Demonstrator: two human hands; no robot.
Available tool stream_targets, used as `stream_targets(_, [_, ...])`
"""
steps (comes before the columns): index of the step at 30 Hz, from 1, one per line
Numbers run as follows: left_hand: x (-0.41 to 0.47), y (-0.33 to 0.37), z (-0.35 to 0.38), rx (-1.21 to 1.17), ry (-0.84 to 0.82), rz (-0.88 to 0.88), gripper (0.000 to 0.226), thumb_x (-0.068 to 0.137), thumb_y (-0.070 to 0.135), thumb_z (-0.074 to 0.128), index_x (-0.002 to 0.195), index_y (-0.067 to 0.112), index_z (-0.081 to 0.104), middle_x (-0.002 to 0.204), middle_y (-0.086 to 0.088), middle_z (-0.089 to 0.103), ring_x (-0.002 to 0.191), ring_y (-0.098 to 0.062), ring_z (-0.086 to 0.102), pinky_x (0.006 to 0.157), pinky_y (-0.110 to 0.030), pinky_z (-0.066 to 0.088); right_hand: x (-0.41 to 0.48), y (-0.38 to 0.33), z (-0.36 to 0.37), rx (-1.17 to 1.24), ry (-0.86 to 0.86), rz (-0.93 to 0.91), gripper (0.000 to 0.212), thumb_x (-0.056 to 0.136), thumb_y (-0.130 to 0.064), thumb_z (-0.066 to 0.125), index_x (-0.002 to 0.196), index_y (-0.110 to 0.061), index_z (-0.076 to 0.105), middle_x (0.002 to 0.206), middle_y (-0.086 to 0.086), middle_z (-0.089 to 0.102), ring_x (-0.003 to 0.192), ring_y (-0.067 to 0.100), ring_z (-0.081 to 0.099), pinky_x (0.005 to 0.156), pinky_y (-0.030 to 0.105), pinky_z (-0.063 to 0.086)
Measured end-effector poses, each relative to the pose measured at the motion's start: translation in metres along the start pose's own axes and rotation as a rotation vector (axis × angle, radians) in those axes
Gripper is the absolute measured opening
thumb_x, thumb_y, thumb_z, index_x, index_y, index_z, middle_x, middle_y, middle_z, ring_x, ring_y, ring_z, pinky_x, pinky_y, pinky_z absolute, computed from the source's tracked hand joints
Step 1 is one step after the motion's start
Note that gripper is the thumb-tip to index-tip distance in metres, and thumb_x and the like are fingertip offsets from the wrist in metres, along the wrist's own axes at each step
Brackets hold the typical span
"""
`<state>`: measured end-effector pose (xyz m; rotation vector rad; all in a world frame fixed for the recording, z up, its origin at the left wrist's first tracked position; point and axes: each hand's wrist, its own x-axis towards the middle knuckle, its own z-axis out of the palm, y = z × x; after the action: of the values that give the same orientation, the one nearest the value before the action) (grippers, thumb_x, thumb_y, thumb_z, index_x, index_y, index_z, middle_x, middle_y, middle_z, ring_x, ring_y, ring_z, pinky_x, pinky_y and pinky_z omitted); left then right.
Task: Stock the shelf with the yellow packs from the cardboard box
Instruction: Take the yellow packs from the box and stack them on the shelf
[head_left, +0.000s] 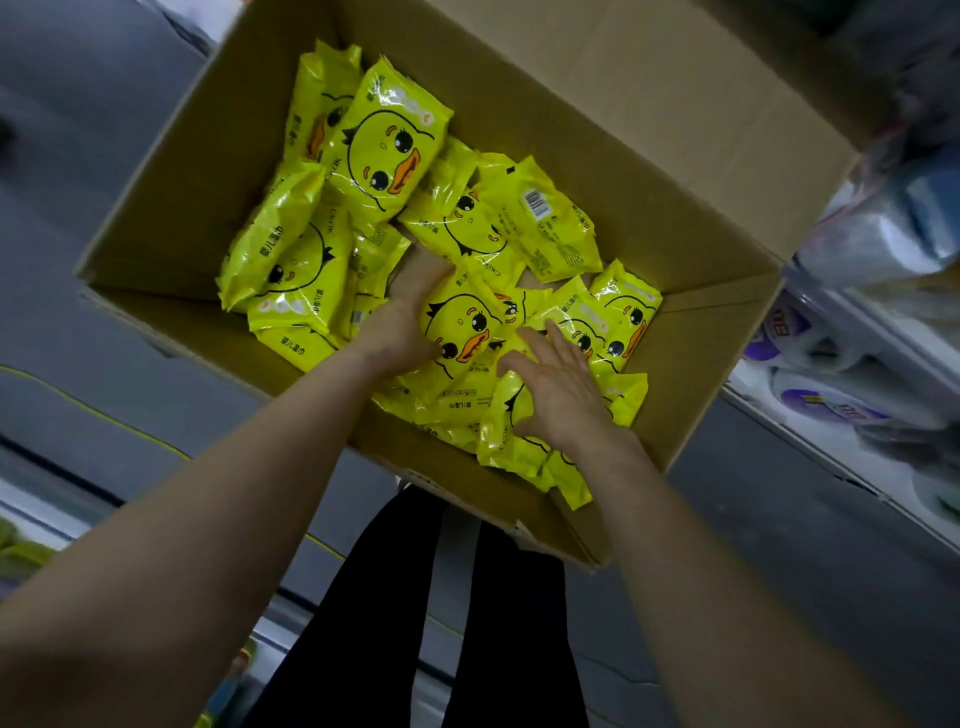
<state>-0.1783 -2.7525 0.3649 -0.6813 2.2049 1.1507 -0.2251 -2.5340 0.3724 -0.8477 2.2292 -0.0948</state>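
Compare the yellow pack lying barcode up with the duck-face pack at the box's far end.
The duck-face pack lies front up, showing the cartoon duck; the barcode pack lies back up, showing a barcode and fine print. The duck-face pack sits at the far left; the barcode pack sits further right, nearer the middle. Both are glossy yellow and lie in the cardboard box.

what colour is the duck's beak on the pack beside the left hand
Orange beak on the yellow pack; head view shows it best.
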Motion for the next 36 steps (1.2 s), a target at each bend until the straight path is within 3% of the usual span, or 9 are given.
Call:
stream_targets(4, [-0.002,-0.004,-0.001,-0.064,-0.002,0.066,0.095,0.075,0.005,0.077,0.149,0.037,0.028,0.156,0.003,0.030,0.135,-0.026,0.041,0.104,-0.041,0.043,0.006,0.012,-0.008,0.084,0.153,0.182,0.059,0.060,-0.038,0.089,0.105,-0.022,0.054,0.125,0.007,0.044,0.119,0.029,0.045,0.094,0.037,0.038])
stream_targets(7, [-0.002,-0.003,0.000,-0.086,-0.010,0.067,0.090,0.077,0.004,0.073,0.147,0.040,0.030,0.152,0.003,0.034,0.125,-0.027,0.050,0.094,-0.042,0.050,0.008,0.021,-0.020,0.415,0.272,0.390,0.047,0.065,-0.033,0.087,0.099,-0.021,0.056,0.118,0.008,0.048,0.101,0.026,0.053,0.082,0.032,0.042])
stream_targets(10, [0.000,0.001,0.002,-0.121,-0.003,-0.004,0.063,0.087,0.016,0.068,0.138,0.044,0.044,0.129,0.003,0.047,0.098,-0.020,0.055,0.073,-0.029,0.045,0.013,0.030,-0.035,0.555,0.330,0.511,0.037,0.074,-0.033,0.082,0.105,-0.026,0.064,0.122,0.011,0.051,0.108,0.028,0.055,0.091,0.032,0.044])
stream_targets(14, [0.004,-0.001,0.005,-0.220,0.008,-0.009,0.048,0.087,0.017,0.070,0.128,0.038,0.057,0.136,0.002,0.047,0.106,-0.020,0.055,0.077,-0.026,0.045,0.015,0.032,-0.053,0.474,0.105,0.360,0.036,0.081,-0.032,0.076,0.116,-0.033,0.067,0.128,0.007,0.052,0.115,0.021,0.054,0.092,0.026,0.041])
stream_targets(17, [0.005,-0.001,0.005,-0.256,0.002,-0.020,0.052,0.084,0.012,0.073,0.126,0.040,0.059,0.140,0.001,0.048,0.117,-0.021,0.054,0.085,-0.030,0.051,0.010,0.031,-0.061,0.506,-0.213,0.296,0.064,0.069,-0.027,0.087,0.126,-0.039,0.061,0.130,-0.002,0.057,0.118,0.012,0.053,0.090,0.023,0.039])
stream_targets(20, [0.003,0.000,0.005,-0.266,0.019,-0.019,0.053,0.082,0.011,0.074,0.125,0.039,0.059,0.138,0.000,0.051,0.115,-0.022,0.056,0.081,-0.028,0.051,0.007,0.032,-0.056,0.546,-0.304,0.281,0.071,0.067,-0.016,0.089,0.127,-0.039,0.060,0.127,-0.002,0.058,0.119,0.010,0.053,0.090,0.023,0.040])
stream_targets(24, [-0.008,0.007,-0.002,-0.280,0.055,-0.007,0.054,0.080,0.009,0.076,0.125,0.036,0.060,0.137,0.003,0.050,0.118,-0.015,0.052,0.087,-0.028,0.050,-0.005,0.035,-0.058,0.645,-0.173,0.269,0.060,0.069,-0.013,0.087,0.120,-0.036,0.066,0.131,0.001,0.059,0.122,0.013,0.054,0.098,0.026,0.044])
stream_targets(29, [-0.036,0.031,-0.021,-0.320,0.087,0.064,0.055,0.081,0.003,0.074,0.129,0.025,0.060,0.123,0.014,0.046,0.114,-0.002,0.040,0.082,-0.007,0.030,-0.034,0.034,-0.084,0.687,0.027,0.298,0.050,0.077,-0.018,0.081,0.118,-0.042,0.066,0.137,-0.006,0.057,0.126,0.012,0.051,0.107,0.033,0.041])
stream_targets(36, [-0.089,0.077,-0.050,-0.441,0.109,0.208,0.053,0.078,0.004,0.077,0.122,0.029,0.062,0.130,0.013,0.054,0.131,-0.007,0.041,0.111,-0.033,0.033,-0.102,0.004,-0.131,0.832,0.421,0.284,0.044,0.081,-0.017,0.077,0.113,-0.045,0.063,0.124,-0.007,0.062,0.113,0.008,0.054,0.085,0.023,0.040])
